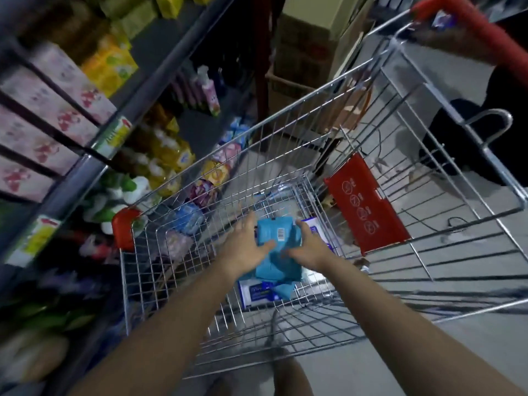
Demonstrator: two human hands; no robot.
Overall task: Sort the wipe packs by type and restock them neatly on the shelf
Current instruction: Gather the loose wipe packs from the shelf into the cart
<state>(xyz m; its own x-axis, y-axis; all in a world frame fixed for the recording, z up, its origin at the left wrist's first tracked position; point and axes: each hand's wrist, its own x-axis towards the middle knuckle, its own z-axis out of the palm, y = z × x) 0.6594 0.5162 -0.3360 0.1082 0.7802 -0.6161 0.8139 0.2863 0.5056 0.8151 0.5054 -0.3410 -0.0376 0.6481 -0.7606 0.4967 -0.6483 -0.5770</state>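
Both my arms reach down into a wire shopping cart (200,247). My left hand (245,247) and my right hand (310,247) hold a stack of blue wipe packs (278,252) from either side, thumbs on top. The top pack shows a white barcode label. Under the stack lie white wipe packs with blue print (257,292), and another white pack (317,227) peeks out behind my right hand. The shelf (94,155) runs along the left, packed with pink, yellow and green packs.
The cart has a red child-seat flap (368,204) and a red handle (468,27) at the far end. Bottles and small packs fill the lower shelf levels on the left. Cardboard boxes (303,47) stand beyond the cart. Grey floor lies to the right.
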